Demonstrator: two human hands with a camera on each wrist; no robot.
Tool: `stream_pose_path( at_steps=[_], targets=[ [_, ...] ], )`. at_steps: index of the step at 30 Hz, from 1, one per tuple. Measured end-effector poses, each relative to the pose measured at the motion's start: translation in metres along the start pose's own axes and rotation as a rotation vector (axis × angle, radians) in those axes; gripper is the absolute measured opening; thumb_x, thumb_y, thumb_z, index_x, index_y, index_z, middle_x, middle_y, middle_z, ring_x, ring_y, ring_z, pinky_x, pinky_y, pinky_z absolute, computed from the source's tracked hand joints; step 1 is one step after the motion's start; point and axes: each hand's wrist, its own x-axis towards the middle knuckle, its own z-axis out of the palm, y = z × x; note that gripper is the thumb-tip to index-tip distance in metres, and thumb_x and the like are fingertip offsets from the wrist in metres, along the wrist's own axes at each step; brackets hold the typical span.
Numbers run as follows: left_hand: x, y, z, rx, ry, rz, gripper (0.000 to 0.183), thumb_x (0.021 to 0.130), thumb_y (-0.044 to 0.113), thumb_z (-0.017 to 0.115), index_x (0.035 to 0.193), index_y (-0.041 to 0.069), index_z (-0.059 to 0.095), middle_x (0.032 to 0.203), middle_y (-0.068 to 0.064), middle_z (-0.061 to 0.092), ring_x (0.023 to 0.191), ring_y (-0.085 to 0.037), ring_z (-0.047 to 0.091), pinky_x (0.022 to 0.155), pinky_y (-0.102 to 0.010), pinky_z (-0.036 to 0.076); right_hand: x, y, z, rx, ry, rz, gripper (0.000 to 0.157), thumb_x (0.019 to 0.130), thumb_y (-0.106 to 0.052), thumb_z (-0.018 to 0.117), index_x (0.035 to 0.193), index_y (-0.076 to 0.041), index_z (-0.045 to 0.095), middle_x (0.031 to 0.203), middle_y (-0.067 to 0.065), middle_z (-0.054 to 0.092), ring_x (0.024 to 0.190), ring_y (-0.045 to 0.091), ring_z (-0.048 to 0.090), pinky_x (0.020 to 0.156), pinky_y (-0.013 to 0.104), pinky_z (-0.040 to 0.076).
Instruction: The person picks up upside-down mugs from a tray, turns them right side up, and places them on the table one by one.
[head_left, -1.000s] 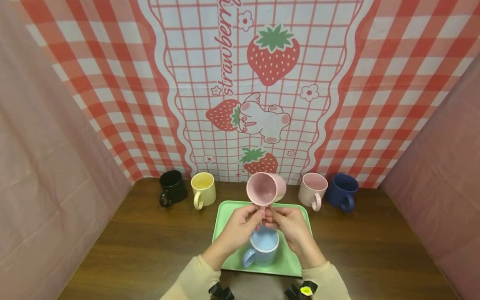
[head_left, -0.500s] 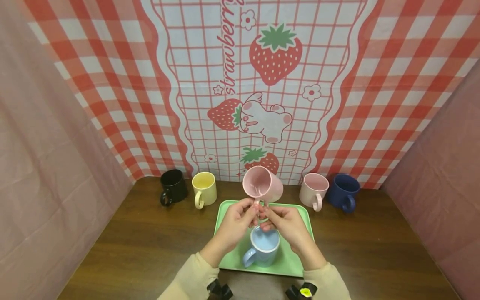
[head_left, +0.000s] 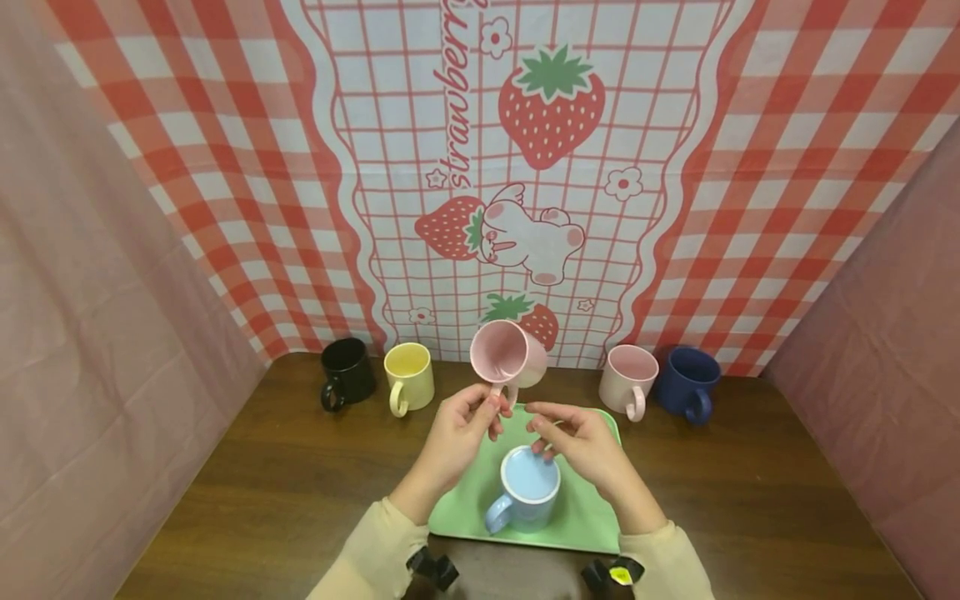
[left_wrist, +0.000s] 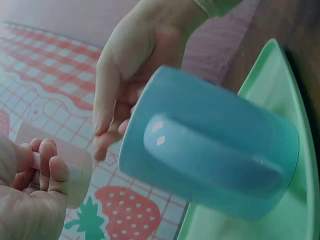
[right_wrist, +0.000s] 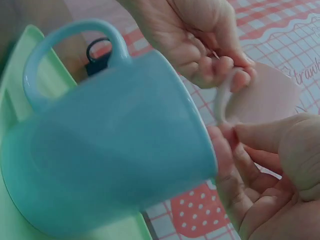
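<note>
In the head view my left hand pinches the handle of a pink mug, which hangs tilted in the air with its mouth towards me. To the right, my right hand is apart from that mug, its fingers loosely bent with nothing between them. Its fingertips are by the top of a light blue mug, which stands on a green tray with its handle to the lower left. The blue mug fills much of the left wrist view, the pink mug behind it.
A black mug and a yellow mug stand at the back left of the wooden table. At the back right are a second pink mug and a dark blue mug. A checked cloth hangs behind.
My left hand has moved left and slightly up with the pink mug. My right hand has let go of its handle and drawn away to the right.
</note>
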Motion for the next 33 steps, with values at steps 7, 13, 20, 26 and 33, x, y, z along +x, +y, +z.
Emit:
stream_pose_path(
  at_steps=[7,13,20,26,33],
  targets=[
    [0.007,-0.008,-0.016,0.025,0.068,-0.008,0.022,0.114,0.006,0.057,0.109,-0.011,0.068,0.098,-0.018,0.068,0.076,-0.013,0.06,0.069,-0.024,0.053,-0.002,0.002,-0.012,-0.245,0.042,-0.114,0.026,0.101,-0.009,0.079,0.125,0.001,0.079,0.105,0.01,0.082,0.085,0.016,0.076,0.074,0.03,0.062],
    [0.012,-0.018,-0.031,0.067,0.118,-0.032,0.022,0.114,0.006,0.056,0.109,-0.01,0.069,0.099,-0.02,0.069,0.075,-0.012,0.06,0.068,-0.023,0.053,-0.002,0.009,-0.017,-0.413,0.01,-0.257,0.027,0.095,-0.009,0.085,0.121,-0.004,0.081,0.107,0.003,0.081,0.094,0.015,0.077,0.077,0.032,0.063],
    [0.015,-0.031,-0.042,0.102,0.167,-0.064,0.02,0.113,0.003,0.057,0.108,-0.013,0.068,0.099,-0.023,0.07,0.075,-0.013,0.06,0.067,-0.022,0.053,-0.005,0.013,-0.023,-0.512,-0.158,-0.303,0.052,0.092,-0.024,0.091,0.136,-0.003,0.074,0.123,0.011,0.077,0.106,0.034,0.074,0.086,0.038,0.063],
    [0.016,-0.042,-0.049,0.102,0.198,-0.114,0.02,0.112,0.001,0.056,0.11,-0.016,0.066,0.099,-0.023,0.07,0.076,-0.013,0.059,0.067,-0.022,0.053,-0.01,0.009,-0.023,-0.526,-0.279,-0.259,0.072,0.089,-0.035,0.093,0.147,-0.002,0.066,0.132,0.016,0.073,0.114,0.032,0.072,0.094,0.044,0.06],
    [0.016,-0.051,-0.056,0.101,0.219,-0.146,0.019,0.112,0.001,0.056,0.108,-0.015,0.067,0.097,-0.02,0.069,0.075,-0.012,0.058,0.067,-0.022,0.053,-0.012,0.004,-0.023,-0.47,-0.365,-0.209,0.071,0.089,-0.036,0.093,0.147,-0.004,0.066,0.139,0.017,0.07,0.115,0.023,0.071,0.092,0.044,0.063]
  ],
)
